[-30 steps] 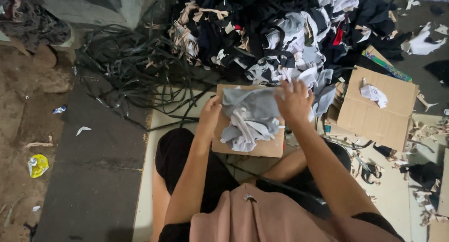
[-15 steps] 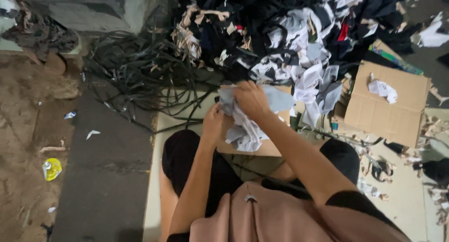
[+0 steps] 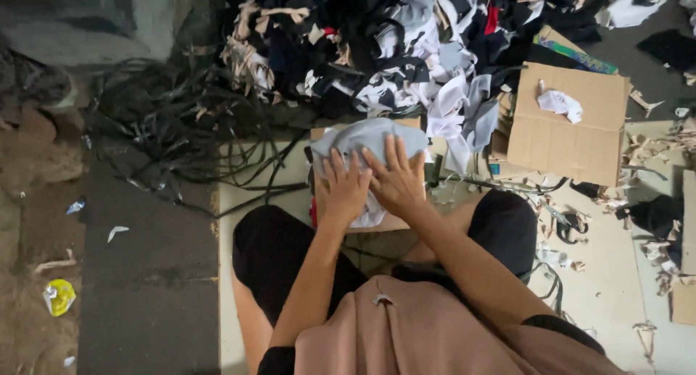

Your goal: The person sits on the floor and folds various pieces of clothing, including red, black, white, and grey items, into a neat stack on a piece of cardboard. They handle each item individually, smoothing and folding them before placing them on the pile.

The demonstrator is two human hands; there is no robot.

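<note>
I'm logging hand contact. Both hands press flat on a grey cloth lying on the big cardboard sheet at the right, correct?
Not quite. The left hand and right hand press the grey cloth, but it lies on the small cardboard piece in front of the person, as the head view shows.

Flattened brown cardboard box (image 3: 569, 128) is being seen lying at upper right, beside the cloth-scrap pile, w/ a white rag on top. Behind it, a flat package w/ green-blue printed edge (image 3: 576, 52) is being partly covered by scraps. Small yellow wrapper (image 3: 59, 295) is lying crumpled on dirt floor, far left. No signs or screens are being shown.
</note>
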